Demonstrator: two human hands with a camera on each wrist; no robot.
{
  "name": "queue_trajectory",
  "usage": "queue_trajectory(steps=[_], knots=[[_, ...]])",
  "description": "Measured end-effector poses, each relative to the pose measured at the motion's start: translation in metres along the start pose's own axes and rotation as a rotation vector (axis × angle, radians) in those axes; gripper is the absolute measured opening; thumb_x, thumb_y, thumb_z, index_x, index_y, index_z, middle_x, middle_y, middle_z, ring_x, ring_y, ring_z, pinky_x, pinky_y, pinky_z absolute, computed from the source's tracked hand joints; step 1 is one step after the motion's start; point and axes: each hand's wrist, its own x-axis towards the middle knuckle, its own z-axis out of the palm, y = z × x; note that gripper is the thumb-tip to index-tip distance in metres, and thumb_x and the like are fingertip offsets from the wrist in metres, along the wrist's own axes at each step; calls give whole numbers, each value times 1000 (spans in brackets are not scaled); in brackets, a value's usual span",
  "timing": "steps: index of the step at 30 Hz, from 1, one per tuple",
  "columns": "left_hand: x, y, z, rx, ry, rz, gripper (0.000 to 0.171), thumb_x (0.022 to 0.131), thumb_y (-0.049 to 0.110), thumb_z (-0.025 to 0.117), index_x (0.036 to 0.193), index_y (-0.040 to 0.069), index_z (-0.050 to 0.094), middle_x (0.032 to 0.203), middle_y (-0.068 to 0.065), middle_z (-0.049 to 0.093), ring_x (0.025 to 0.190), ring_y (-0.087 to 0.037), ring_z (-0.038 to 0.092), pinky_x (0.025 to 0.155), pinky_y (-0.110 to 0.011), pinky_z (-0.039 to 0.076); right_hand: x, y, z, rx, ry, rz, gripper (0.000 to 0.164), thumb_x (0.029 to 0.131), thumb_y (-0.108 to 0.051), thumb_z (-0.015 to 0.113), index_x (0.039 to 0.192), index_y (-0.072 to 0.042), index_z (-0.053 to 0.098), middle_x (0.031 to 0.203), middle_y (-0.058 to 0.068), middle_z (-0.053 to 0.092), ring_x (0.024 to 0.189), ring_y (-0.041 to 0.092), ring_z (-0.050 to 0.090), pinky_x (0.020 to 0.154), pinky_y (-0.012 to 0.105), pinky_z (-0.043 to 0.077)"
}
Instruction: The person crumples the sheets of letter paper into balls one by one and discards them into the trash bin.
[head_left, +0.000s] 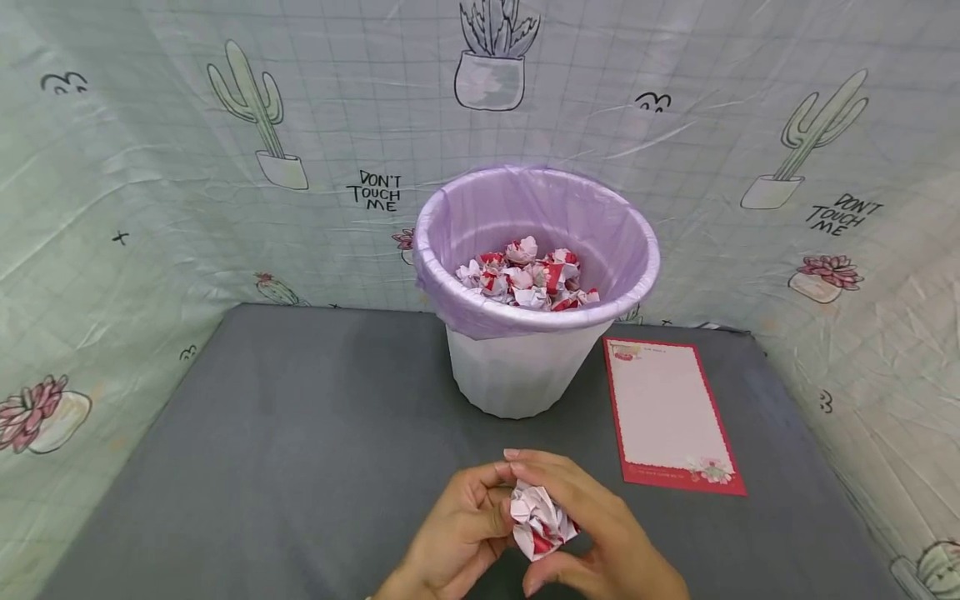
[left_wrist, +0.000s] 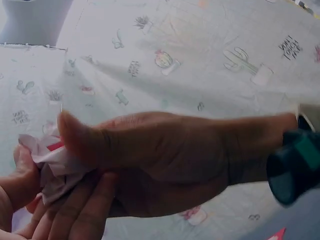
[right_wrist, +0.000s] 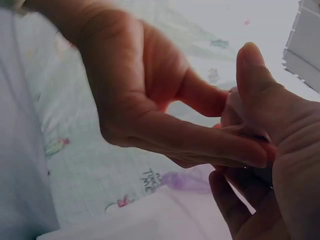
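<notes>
The crumpled paper ball (head_left: 537,522) is gripped between the left hand (head_left: 456,532) and right hand (head_left: 606,527), on the near side of the white bin (head_left: 510,375), any long axis being too hidden to judge.

**Pale wad (right_wrist: 231,114) at three o'clock, mostly hidden by fingers**

The left hand (right_wrist: 132,110) extends from ten o'clock, its fingers at the wad. The right hand (right_wrist: 296,155) holds it from four o'clock, thumb pointing to twelve. At six o'clock are a white bin (right_wrist: 150,220) and purple liner (right_wrist: 187,181), before printed cloth (right_wrist: 95,170) lettered "TOUCH ME".
</notes>
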Motion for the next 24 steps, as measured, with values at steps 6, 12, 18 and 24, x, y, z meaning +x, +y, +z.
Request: queue_trajectory(steps=[6, 12, 18, 24], knots=[[0, -3, -3, -55, -40, -23, 25, 96, 16, 54, 119, 8, 59, 107, 2, 66, 100, -8, 59, 86, -22, 48, 2, 0, 1, -61, 10, -33, 71, 86, -36, 66, 125, 20, 47, 130, 23, 52, 121, 31, 49, 101, 28, 39], [1, -6, -2, -46, -56, -21, 24, 97, 19, 52, 116, 11, 64, 108, 3, 64, 99, -7, 59, 85, -20, 48, 0, 3, 7, -125, 89, -91, 58, 85, -32, 68, 115, 16, 55, 113, 20, 59, 103, 29, 57, 93, 28, 46], [3, -5, 0, -5, 56, -56, 18, 97, 14, 54, 108, 11, 67, 97, 4, 66, 86, -5, 60, 72, -17, 49, 5, 4, 18, -188, 249, -169, 45, 88, -24, 68, 102, 17, 60, 97, 20, 63, 88, 30, 59, 79, 28, 51], [3, 2, -2, 24, 136, -96, 19, 100, 11, 49, 109, 3, 64, 99, -3, 66, 84, -8, 62, 74, -20, 51, 3, 10, 24, -235, 333, -108, 36, 90, -19, 68, 99, 16, 62, 92, 20, 63, 85, 28, 59, 75, 26, 51]])
